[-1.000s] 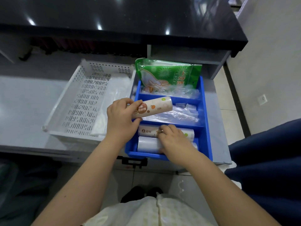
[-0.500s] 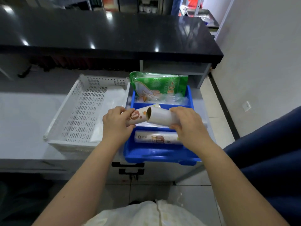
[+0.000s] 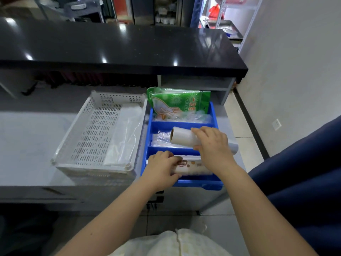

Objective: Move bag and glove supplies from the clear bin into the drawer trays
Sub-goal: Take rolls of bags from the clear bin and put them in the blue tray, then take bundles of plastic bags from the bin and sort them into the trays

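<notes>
A blue divided tray (image 3: 145, 137) sits in the open drawer. My left hand (image 3: 162, 169) is down in its nearest compartment, gripping a printed bag roll (image 3: 193, 166) that lies there. My right hand (image 3: 212, 145) holds a plain white bag roll (image 3: 181, 138) in the air above the middle compartment, its cardboard core facing left. Clear plastic bags (image 3: 162, 139) lie in that middle compartment. A green glove pack (image 3: 177, 102) stands upright in the far compartment.
A white perforated basket (image 3: 92, 133) holding a clear plastic sheet (image 3: 125, 133) sits left of the blue tray on the grey surface. A black countertop (image 3: 120, 45) overhangs behind. A white wall and a dark blue cloth (image 3: 299, 174) are to the right.
My left hand lowered the printed roll into the near compartment. My right hand lifted the plain white roll out of that compartment and now holds it above the middle one.
</notes>
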A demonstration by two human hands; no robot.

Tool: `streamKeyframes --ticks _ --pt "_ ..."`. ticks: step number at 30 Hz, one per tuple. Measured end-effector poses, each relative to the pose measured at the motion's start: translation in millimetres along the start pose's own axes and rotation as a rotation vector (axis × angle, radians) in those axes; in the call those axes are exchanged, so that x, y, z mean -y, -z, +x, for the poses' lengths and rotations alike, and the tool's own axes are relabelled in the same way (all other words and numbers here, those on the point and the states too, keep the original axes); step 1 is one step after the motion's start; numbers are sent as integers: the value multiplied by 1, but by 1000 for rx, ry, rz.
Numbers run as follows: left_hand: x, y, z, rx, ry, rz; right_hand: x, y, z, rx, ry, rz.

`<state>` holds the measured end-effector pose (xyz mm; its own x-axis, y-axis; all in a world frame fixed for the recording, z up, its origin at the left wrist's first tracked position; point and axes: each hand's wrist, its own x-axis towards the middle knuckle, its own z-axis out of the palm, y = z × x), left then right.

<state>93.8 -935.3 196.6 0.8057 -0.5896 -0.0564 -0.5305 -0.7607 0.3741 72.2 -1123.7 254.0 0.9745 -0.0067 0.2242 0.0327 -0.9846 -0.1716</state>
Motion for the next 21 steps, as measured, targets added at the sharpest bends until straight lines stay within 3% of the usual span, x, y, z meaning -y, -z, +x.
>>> streamKeyframes --ticks 4,10,15,21 --pt "19 19 -11 -110 30 -24 5 -16 -6 46 -10 -31" --pt "64 55 -34 -363 239 -48 31 -33 -11 175 65 -77" --pt "64 53 -40 -347 289 -57 52 -53 -18 315 156 -63" --pt "70 48 -57 -379 370 -55 81 -39 6 226 236 193"
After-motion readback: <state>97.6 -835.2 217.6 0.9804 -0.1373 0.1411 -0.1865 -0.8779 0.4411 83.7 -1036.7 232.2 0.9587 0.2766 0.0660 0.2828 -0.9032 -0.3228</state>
